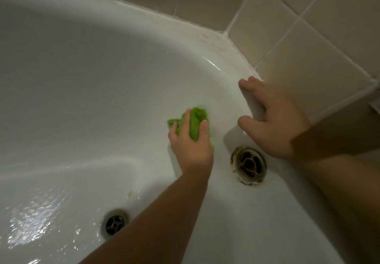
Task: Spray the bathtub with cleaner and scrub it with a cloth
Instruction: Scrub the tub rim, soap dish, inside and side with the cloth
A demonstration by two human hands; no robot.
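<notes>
Two bare forearms enter from the lower edge and lower right of the head view, each ending in an ungloved hand: the left hand (190, 146) and the right hand (273, 124). No sleeve, watch, ring or bracelet shows on either arm. Fingernails are short and unpainted. The right forearm lies largely in shadow, its details indistinct.
</notes>
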